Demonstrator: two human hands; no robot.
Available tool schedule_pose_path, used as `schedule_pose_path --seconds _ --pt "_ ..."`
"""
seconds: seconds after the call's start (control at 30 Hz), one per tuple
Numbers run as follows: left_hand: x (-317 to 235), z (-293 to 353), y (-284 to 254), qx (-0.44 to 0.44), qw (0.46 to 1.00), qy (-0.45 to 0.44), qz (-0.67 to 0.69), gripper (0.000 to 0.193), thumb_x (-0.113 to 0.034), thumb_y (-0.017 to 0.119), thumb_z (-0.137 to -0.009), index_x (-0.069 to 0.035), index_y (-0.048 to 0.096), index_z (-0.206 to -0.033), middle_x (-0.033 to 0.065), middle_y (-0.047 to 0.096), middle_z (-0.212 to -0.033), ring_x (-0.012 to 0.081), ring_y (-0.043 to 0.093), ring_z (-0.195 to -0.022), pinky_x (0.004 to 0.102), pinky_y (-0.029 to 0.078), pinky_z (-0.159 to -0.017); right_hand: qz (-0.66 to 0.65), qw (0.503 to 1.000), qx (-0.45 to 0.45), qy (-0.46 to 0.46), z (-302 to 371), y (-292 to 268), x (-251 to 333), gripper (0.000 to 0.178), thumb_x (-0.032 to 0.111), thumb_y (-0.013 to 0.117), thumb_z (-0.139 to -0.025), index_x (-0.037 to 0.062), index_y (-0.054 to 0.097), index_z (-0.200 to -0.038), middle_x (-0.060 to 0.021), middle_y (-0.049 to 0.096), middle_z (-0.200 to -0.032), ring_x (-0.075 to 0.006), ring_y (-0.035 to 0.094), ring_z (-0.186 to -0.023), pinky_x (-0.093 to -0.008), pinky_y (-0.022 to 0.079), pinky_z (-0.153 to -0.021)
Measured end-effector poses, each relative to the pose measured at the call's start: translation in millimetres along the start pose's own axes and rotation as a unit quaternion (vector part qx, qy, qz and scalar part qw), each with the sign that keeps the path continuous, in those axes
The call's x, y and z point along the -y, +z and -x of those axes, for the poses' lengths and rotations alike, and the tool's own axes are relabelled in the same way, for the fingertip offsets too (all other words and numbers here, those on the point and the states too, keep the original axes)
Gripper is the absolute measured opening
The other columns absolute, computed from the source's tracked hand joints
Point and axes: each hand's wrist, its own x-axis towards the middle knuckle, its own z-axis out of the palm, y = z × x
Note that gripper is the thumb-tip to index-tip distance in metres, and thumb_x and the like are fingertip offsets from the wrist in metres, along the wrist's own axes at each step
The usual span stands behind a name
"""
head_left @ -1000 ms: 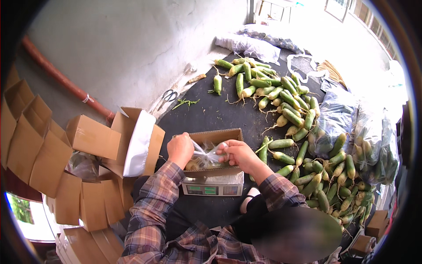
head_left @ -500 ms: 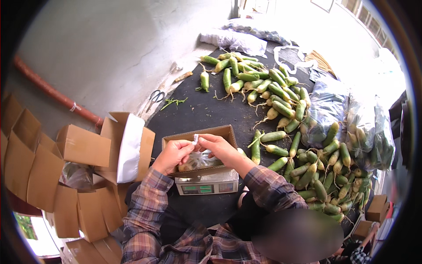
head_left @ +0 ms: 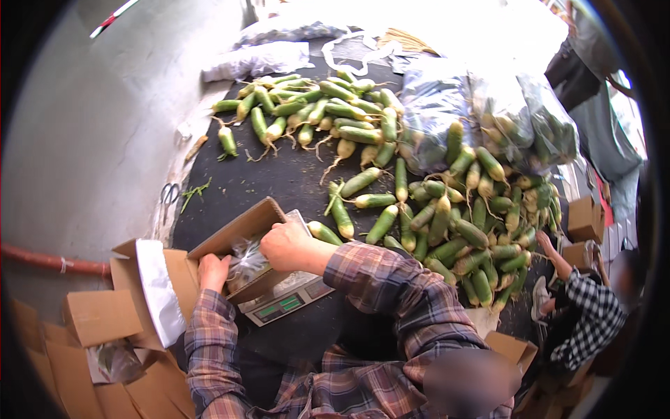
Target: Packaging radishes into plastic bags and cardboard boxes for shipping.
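An open cardboard box (head_left: pixel 236 229) sits askew and partly over the digital scale (head_left: pixel 307 296), whose display is lit green. Inside the box lies a clear plastic bag (head_left: pixel 246 260) with its gathered top upward; its contents are mostly hidden. My left hand (head_left: pixel 213 272) grips the box's left end, fingers bent over the edge. At the opposite end, my right hand (head_left: pixel 287 246) is closed over the wall, its fingertips partly hidden. Just right of the scale, several green radishes (head_left: pixel 340 213) with pale root ends lie on the black cloth.
A big heap of radishes (head_left: pixel 447 227) spreads to the right, with filled clear bags (head_left: pixel 434 115) behind it. Open cartons (head_left: pixel 105 318) crowd the left. Scissors (head_left: pixel 169 194) lie by the wall. Another person in a checked shirt (head_left: pixel 592 318) reaches toward the heap from the right.
Both my hands have let go of the bag's twisted neck and now hold the box ends. The box has turned and shifted left on the scale. My view has swung right.
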Motion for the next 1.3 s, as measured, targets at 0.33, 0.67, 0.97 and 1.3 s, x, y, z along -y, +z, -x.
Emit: schedule_pose_path --seconds 0.33,0.67,0.97,1.3 --pt "-10.3 10.7 9.7 -0.037 0.993 0.059 -0.091 0.046 -0.035 0.070 -0.075 0.004 0.063 -0.099 0.0276 0.060 -0.104 0.0416 0.060 -0.094 0.0448 0.048 -0.083 0.005 0.999 0.003 0.053 -3.1 -4.1 -0.1 0.020 0.021 0.065 -0.074 0.0085 0.071 -0.088 -0.0080 0.070 -0.088 -0.0223 0.065 -0.088 -0.0329 0.049 -0.073" --pt "-12.0 12.3 6.5 0.248 0.932 0.099 0.246 0.013 -0.011 0.060 -0.083 -0.001 0.054 -0.087 0.0057 0.058 -0.068 0.0125 0.058 -0.055 0.0267 0.048 -0.047 0.048 0.998 -0.033 -0.004 -8.6 0.1 21.9 0.025 0.028 0.069 -0.073 0.0107 0.069 -0.091 -0.0053 0.064 -0.096 -0.0221 0.056 -0.096 -0.0358 0.043 -0.077" --pt "-12.7 20.5 -1.0 0.256 0.911 0.051 0.319 0.015 -0.011 0.058 -0.085 -0.001 0.055 -0.095 0.0043 0.059 -0.074 0.0110 0.058 -0.058 0.0232 0.048 -0.049 0.075 0.987 0.129 -0.056 -24.9 56.1 50.3 0.034 0.026 0.066 -0.077 0.0121 0.066 -0.109 -0.0048 0.066 -0.107 -0.0244 0.062 -0.096 -0.0504 0.048 -0.069" --pt "42.4 39.8 -84.0 -0.109 0.880 0.102 0.450 0.014 -0.013 0.051 -0.094 -0.006 0.060 -0.103 -0.0048 0.051 -0.072 0.0019 0.047 -0.058 0.0171 0.041 -0.052 0.054 0.991 0.060 -0.108 -51.0 58.7 47.1 0.019 0.023 0.065 -0.072 0.0106 0.072 -0.084 -0.0079 0.070 -0.088 -0.0221 0.067 -0.083 -0.0356 0.053 -0.066"
